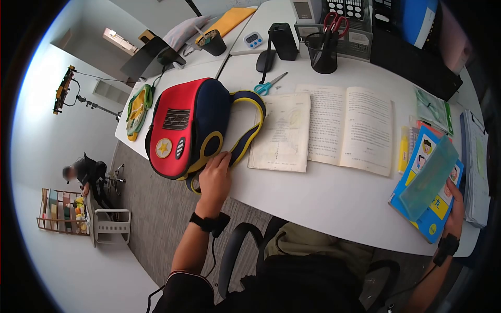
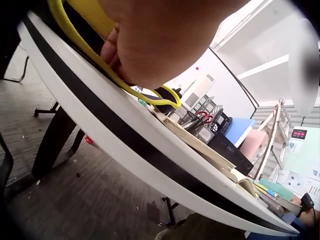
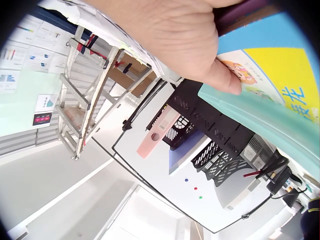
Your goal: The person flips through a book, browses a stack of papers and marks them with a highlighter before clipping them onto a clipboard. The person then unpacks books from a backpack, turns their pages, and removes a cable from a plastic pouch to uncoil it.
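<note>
A red and navy backpack [image 1: 177, 117] with yellow trim lies on the left part of the white table. My left hand [image 1: 215, 180] grips its yellow-edged strap [image 1: 243, 143] low on the near side; in the left wrist view the fingers [image 2: 111, 49] curl behind the yellow edging. At the right, my right hand [image 1: 455, 211] holds a blue book [image 1: 429, 229] with cartoon figures by its edge, the thumb on the cover. Across that book lies a translucent teal case [image 1: 430, 177]. The right wrist view shows the thumb [image 3: 227, 80] beside the teal case.
An open book [image 1: 365, 130] and a worn booklet [image 1: 279, 135] lie mid-table, with teal scissors [image 1: 270, 84] behind. Further back stand a pen holder [image 1: 322, 60] and a potted plant [image 1: 211, 43]. A clipboard [image 1: 475, 167] lies far right, a green-yellow pouch [image 1: 138, 112] far left.
</note>
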Tool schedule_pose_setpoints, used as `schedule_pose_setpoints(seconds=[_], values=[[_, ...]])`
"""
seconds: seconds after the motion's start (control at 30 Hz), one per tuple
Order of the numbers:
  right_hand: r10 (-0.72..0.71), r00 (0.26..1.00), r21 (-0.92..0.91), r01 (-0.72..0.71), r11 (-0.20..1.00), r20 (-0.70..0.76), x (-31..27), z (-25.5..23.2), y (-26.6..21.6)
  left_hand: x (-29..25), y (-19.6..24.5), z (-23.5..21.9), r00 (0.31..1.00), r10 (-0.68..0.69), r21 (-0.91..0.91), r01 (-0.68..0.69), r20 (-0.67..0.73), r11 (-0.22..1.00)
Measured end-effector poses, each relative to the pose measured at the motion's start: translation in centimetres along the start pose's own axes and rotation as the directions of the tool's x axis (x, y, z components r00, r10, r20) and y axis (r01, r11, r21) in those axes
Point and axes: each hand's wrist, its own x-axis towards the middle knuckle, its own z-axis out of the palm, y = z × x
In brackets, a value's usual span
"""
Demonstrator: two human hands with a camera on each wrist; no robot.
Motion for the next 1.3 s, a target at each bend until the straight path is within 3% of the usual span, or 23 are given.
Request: schedule_pose_setpoints(seconds=[0.07,0.2,0.27,0.3,0.33,0.4,0.47,0.53,0.6,0.73,0.8,0.9,0.97,1.07,1.2,1.23,1.27,1.3], values=[[-0.001,1.0,0.003,0.001,1.0,0.002,-0.1,0.4,0.1,0.1,0.6,-0.6,0.998,-0.054,-0.031,0.053,-0.041,0.998],[0.006,1.0,-0.022,-0.006,1.0,0.011,0.4,-0.6,-0.4,1.2,2.4,-1.0,0.996,-0.041,-0.167,0.028,-0.075,0.986],[0.001,1.0,-0.034,-0.001,0.999,0.008,0.2,-1.1,-0.4,0.3,0.6,0.1,0.996,-0.085,-0.065,0.087,0.027,0.994],[0.002,1.0,-0.043,-0.001,0.999,0.015,0.4,-1.1,-0.4,-0.3,0.0,0.2,0.995,-0.1,-0.056,0.099,-0.014,0.994],[0.002,1.0,-0.048,-0.001,0.999,0.02,0.5,-1.1,-0.4,-0.6,-0.2,-0.6,0.979,-0.195,-0.028,0.196,0.054,0.98],[0.024,1.0,-0.015,-0.024,1.0,-0.006,0.3,-1.4,-0.4,-1.4,-0.9,-1.3,0.964,-0.256,-0.04,0.259,0.064,0.965],[-0.014,1.0,-0.012,0.014,1.0,0.018,0.2,-0.5,-0.4,-0.9,0.5,-2.3,0.977,-0.213,-0.125,0.212,0.001,0.969],[-0.033,0.999,-0.033,0.034,0.999,0.04,-0.8,1.6,-0.6,-0.9,1.0,-1.5,0.981,-0.193,-0.084,0.192,-0.007,0.978],[0.005,0.998,-0.05,-0.002,0.999,0.066,-0.3,0.6,-0.7,-2.0,0.0,0.1,0.979,-0.202,-0.006,0.202,-0.004,0.979],[-0.004,1.0,-0.018,0.005,1.0,0.02,-0.4,0.6,-0.9,-4.8,-3.3,-0.3,0.945,-0.327,0.125,0.325,-0.006,0.937],[0.012,1.0,0.021,-0.013,1.0,0.015,-0.8,1.3,-0.9,-5.3,-3.6,-1.8,0.886,-0.451,0.179,0.429,0.106,0.885],[-0.019,1.0,0.009,0.019,1.0,0.023,-0.9,0.9,-1.0,-3.7,0.7,-4.1,0.888,-0.456,0.072,0.452,0.053,0.889],[-0.051,0.999,-0.029,0.051,0.998,0.014,-0.3,0.6,-1.0,-1.9,4.8,-4.8,0.932,-0.361,-0.222,0.349,-0.014,0.91],[-0.055,0.998,0.009,0.055,0.998,0.026,-1.3,2.8,-1.3,1.0,11.0,-5.1,0.962,-0.253,-0.582,0.262,0.098,0.77],[-0.073,0.997,-0.107,0.075,0.991,0.028,-1.2,3.4,-1.9,4.3,17.1,-4.6,0.996,0.028,-0.77,0.05,0.088,0.636],[-0.104,0.994,-0.243,0.095,0.965,-0.024,-1.4,3.7,-2.3,5.0,18.6,-4.7,0.99,0.08,-0.822,0.049,0.114,0.568],[-0.116,0.993,-0.242,0.104,0.965,-0.037,-1.4,4.0,-2.6,5.8,19.8,-4.9,0.982,0.132,-0.865,0.053,0.136,0.499],[-0.241,0.968,-0.406,0.195,0.893,-0.067,-1.2,4.4,-2.8,6.4,20.7,-4.0,0.975,0.218,-0.863,-0.085,0.03,0.498]])
